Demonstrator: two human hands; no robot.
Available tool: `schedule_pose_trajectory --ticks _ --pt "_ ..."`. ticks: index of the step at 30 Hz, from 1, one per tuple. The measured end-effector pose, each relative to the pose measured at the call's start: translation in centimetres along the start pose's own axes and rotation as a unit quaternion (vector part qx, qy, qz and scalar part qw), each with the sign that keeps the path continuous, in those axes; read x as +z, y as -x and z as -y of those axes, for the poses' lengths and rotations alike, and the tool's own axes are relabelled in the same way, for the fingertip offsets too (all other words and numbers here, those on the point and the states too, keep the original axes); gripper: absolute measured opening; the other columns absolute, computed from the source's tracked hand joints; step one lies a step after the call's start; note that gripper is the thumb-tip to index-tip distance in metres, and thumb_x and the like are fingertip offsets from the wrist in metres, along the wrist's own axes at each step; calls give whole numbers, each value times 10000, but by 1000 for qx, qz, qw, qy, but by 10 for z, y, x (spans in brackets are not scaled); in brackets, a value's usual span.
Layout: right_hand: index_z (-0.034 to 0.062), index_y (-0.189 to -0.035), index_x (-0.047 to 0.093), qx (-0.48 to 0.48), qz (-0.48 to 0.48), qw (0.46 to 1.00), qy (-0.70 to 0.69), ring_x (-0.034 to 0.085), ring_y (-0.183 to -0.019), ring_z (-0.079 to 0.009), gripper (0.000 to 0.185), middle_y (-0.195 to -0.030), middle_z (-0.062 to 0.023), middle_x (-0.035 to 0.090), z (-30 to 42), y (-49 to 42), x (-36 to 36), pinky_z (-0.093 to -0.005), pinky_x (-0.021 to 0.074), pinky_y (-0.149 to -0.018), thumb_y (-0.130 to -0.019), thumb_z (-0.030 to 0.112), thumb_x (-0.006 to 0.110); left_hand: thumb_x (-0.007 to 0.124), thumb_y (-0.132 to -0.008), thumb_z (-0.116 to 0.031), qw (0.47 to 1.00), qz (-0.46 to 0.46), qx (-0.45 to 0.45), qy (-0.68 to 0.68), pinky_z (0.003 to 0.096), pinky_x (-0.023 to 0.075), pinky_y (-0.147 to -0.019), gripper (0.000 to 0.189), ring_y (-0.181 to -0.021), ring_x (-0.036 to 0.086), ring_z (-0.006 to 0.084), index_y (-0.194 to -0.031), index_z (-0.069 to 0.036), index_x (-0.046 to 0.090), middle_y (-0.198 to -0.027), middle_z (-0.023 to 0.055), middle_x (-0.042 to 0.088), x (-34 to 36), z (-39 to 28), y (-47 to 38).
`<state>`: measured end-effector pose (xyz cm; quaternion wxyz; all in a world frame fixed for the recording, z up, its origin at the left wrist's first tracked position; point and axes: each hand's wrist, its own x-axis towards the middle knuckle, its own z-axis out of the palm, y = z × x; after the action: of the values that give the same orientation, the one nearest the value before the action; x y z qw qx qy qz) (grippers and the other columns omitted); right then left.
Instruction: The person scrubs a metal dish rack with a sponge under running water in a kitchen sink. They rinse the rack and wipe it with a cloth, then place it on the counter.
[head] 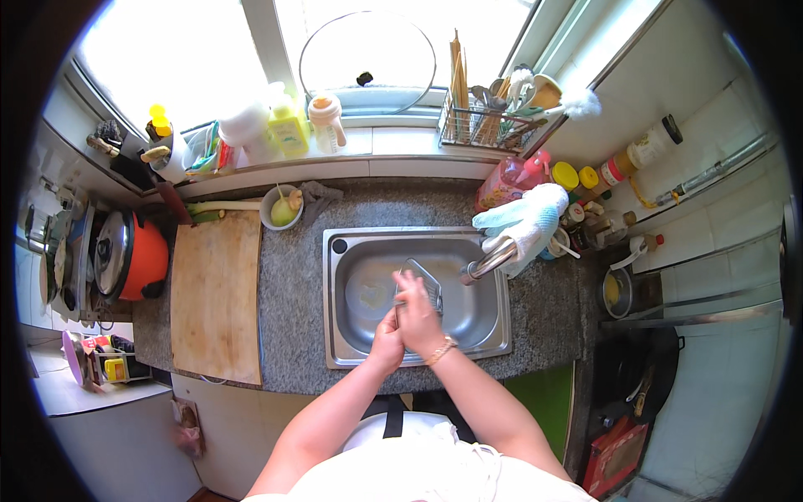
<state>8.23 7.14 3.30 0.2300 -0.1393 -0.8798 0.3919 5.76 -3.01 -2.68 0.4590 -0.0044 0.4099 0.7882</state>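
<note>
Both my hands are over the stainless-steel sink [467,332], close together near its front edge. My left hand [387,344] is curled around the lower end of a clear or shiny ribbed utensil [430,280], whose exact kind I cannot tell. My right hand [419,317], with a bracelet at the wrist, lies across the utensil and covers much of it. Its fingers are stretched out and blurred. Behind the hands, the utensil's angled upper end shows. A metal faucet [486,263] reaches over the basin from the right, with a pale blue and white glove [524,219] draped on it.
Left of the sink lies a wooden cutting board [216,298], with a bowl [266,210] holding a green vegetable behind it. A red rice cooker [145,254] stands farther left. A pink pump bottle [502,182] and condiment jars [564,177] stand back right, above a dark wok [633,370].
</note>
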Motion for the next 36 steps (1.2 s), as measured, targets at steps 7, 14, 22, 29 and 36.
schedule_pose_trajectory --ticks 7,14,22,29,36 --pt "24 -1048 483 138 -66 987 -41 540 -1249 -386 103 -1283 -195 605 -50 24 -32 -431 383 -1089 -953 31 522 442 -871 134 990 50 13 131 499 484 -1048 753 -1207 585 383 -1517 -232 315 -1496 140 398 16 -64 16" --pt "6 -1074 500 223 -123 961 -104 633 -1009 -304 186 -1088 -188 632 -27 18 -20 -395 484 -875 -956 111 598 589 -879 -60 984 135 -15 118 540 433 -1056 799 -1311 479 405 -1544 -225 178 -1504 191 342 21 -64 12" --pt "38 -1404 504 81 -20 993 -85 364 -1426 -331 504 -1437 -205 498 -8 11 -31 -442 283 -1168 -901 17 525 558 -934 -71 989 105 -91 58 484 455 -1025 698 -1270 507 282 -1545 -148 229 -1401 127 472 11 -59 2" --pt "100 -1262 642 -126 148 979 55 444 -1382 -297 392 -1404 -103 563 22 -4 -27 -520 260 -1171 -880 81 553 502 -964 -23 996 47 -71 32 340 493 -988 581 -1145 613 199 -1512 -74 315 -1406 110 493 -19 -30 -1" --pt "22 -1163 673 -11 22 997 78 486 -1337 -334 329 -1349 -130 599 -25 25 -37 -520 303 -1159 -869 16 526 459 -952 21 993 39 -21 108 414 496 -1028 620 -1158 613 267 -1526 -141 290 -1409 139 480 19 -57 12"
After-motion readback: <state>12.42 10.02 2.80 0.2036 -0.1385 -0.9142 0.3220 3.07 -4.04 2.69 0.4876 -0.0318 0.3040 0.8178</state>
